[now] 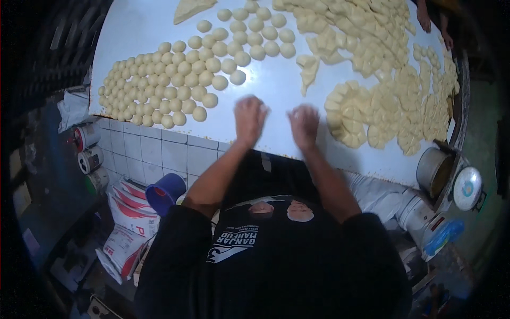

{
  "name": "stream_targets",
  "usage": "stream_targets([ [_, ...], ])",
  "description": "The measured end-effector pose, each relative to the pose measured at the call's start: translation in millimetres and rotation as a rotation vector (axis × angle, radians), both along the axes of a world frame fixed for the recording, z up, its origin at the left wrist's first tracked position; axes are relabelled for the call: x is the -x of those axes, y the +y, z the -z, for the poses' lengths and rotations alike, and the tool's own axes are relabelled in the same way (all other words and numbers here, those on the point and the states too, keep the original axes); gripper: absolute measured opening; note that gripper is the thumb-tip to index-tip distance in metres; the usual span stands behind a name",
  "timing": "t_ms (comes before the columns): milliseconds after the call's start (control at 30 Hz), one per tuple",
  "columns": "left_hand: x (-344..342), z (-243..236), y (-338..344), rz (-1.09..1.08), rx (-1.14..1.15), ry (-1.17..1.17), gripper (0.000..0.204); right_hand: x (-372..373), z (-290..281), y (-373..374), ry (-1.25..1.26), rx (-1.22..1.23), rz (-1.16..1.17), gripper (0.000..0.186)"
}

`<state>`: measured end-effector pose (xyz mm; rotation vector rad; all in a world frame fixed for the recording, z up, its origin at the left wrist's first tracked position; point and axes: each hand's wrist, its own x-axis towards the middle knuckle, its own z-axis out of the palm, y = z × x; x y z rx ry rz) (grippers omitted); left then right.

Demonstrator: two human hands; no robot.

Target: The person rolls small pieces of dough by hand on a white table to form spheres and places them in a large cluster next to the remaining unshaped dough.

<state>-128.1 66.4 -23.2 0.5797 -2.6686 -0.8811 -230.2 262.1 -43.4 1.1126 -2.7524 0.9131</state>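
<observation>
My left hand (249, 121) is over the white worktop (276, 130), its fingers curled downward and blurred; whatever lies under them is hidden. A hand's width or so to its right, my right hand (305, 126) is likewise curled and smeared, with its contents out of sight. Many smooth pale dough balls (184, 92) cover the surface left of my hands. Flattened, lumpy dough pieces (345, 114) sit just right of my right hand, and a small torn strip (307, 72) lies above it.
Another person's hand (423, 18) is at the far right edge. A metal pot (434, 170) and round lid (467, 187) stand at the right. Below left are a blue bucket (166, 194), red-and-white sacks (122, 244) and stacked tubs (87, 158).
</observation>
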Motion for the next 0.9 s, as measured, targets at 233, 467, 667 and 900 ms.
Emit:
stream_targets([
  [233, -76.3, -3.9, -51.0, 0.383, -0.064, -0.002, 0.042, 3.5, -60.8, 27.3, -0.347, -0.257, -0.088, 0.062],
  [467, -39.6, -12.3, -18.9, 0.497, -0.153, 0.225, 0.052, 36.4, -51.2, -131.1, -0.236, 0.300, -0.120, 0.051],
  [667, -98.6, -0.1, -61.0, 0.190, -0.443, -0.088, 0.058, -14.4, -60.1, -72.0, -0.260, -0.010, -0.475, 0.031],
  [900, -76.4, 7.8, -44.9, 0.084, -0.208, 0.087, 0.055, -25.1, -10.9, -76.2, -0.008, -0.024, -0.306, 0.025],
])
